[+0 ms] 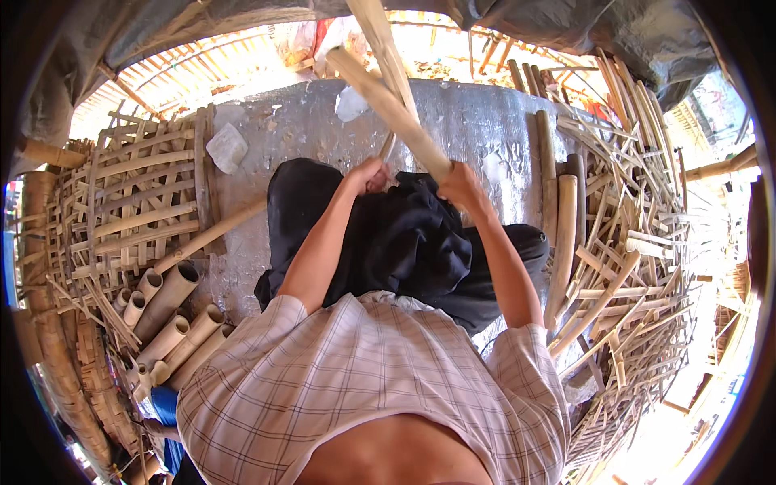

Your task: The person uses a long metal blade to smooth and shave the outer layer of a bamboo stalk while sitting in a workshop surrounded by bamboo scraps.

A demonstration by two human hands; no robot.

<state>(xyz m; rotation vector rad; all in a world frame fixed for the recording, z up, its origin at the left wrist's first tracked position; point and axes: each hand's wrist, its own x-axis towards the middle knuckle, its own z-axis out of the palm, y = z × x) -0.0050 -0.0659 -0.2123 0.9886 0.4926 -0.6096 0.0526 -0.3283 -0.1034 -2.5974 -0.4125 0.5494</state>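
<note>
My right hand (463, 186) is wrapped round the lower end of a bamboo pole (390, 109), which slants up and away to the left. Close by on the left, my left hand (369, 176) is closed in front of the black cloth over my lap (408, 234). A thin, curved piece (389, 146) rises from that hand; its kind is unclear. Behind the pole, a second, paler length of split bamboo (381, 40) runs up to the top edge, crossing it. Where its lower end rests is hidden.
Grey sheeting (267, 121) covers the floor around me, with a whitish scrap (227, 149) on it. Left are a woven bamboo panel (145, 190) and several cut bamboo tubes (168, 303). Upright poles (561, 242) and heaped bamboo strips (622, 299) flank my right.
</note>
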